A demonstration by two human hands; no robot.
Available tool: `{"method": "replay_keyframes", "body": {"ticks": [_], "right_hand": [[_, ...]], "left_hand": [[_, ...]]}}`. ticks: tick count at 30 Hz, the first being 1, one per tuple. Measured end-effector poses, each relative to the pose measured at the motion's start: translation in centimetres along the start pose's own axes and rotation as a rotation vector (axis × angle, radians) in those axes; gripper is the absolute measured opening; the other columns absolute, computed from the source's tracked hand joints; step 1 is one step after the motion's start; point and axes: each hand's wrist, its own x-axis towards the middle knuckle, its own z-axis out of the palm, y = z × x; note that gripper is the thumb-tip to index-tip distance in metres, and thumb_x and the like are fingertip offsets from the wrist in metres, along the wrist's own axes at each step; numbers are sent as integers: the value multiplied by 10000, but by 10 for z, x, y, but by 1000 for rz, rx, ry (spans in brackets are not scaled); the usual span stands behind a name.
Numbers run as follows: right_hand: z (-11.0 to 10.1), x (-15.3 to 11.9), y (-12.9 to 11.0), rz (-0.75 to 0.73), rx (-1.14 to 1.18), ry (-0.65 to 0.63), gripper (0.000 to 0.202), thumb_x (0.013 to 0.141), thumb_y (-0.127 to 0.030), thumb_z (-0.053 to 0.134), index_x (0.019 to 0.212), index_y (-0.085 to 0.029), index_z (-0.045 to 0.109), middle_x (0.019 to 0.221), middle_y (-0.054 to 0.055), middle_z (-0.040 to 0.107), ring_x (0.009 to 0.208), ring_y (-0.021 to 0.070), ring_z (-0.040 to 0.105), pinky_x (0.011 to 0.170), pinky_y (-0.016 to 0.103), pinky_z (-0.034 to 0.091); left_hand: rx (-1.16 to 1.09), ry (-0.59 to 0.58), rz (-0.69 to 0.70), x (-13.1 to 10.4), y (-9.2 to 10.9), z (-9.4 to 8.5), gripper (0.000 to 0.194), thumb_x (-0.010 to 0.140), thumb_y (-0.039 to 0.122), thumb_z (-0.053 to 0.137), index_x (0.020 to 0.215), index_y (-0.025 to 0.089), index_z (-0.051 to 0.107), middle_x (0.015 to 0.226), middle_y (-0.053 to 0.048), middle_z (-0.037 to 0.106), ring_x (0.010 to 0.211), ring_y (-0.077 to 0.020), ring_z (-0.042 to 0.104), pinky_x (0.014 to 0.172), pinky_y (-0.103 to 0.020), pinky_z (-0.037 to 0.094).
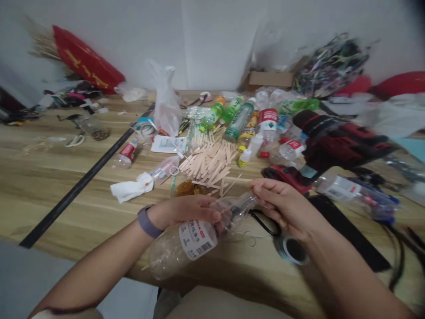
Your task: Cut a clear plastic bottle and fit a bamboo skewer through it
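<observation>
A clear plastic water bottle [166,250] with a white printed label lies tilted above the front of the table, its narrow end toward the right. Around its middle my left hand [199,210] is closed, with the thumb on top. At the bottle's narrow end my right hand [274,199] is closed in a pinch. What lies between those fingertips is too blurred to make out. A thin yellowish tip shows at the bottle's bottom end. Just beyond the hands is a pile of flat wooden sticks [209,161].
To the right stands a red and black power drill [338,141]. Several drink bottles [241,119] crowd the back. A roll of tape [292,249] sits near my right forearm. A long black strip [89,170] crosses the left side. Beside it lies a crumpled tissue [132,188].
</observation>
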Motion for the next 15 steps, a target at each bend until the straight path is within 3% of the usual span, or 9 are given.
{"method": "replay_keyframes", "body": {"ticks": [5,15], "right_hand": [[-14,-6,13,1,-7,-21,646,533,-660,913,867,-142,717,601,-59,418,424,15,212,371,177,81],[-15,-10,22,12,-221,-89,700,581,-818,792,710,-155,607,581,-50,410,441,39,276,402,183,161]], "left_hand": [[15,-28,0,10,-13,-3,634,610,671,862,962,172,691,887,-11,690,758,-152,599,701,-269,443],[41,-31,-31,14,-16,-4,688,596,688,862,1045,200,677,899,-5,667,721,-135,572,678,-269,431]]}}
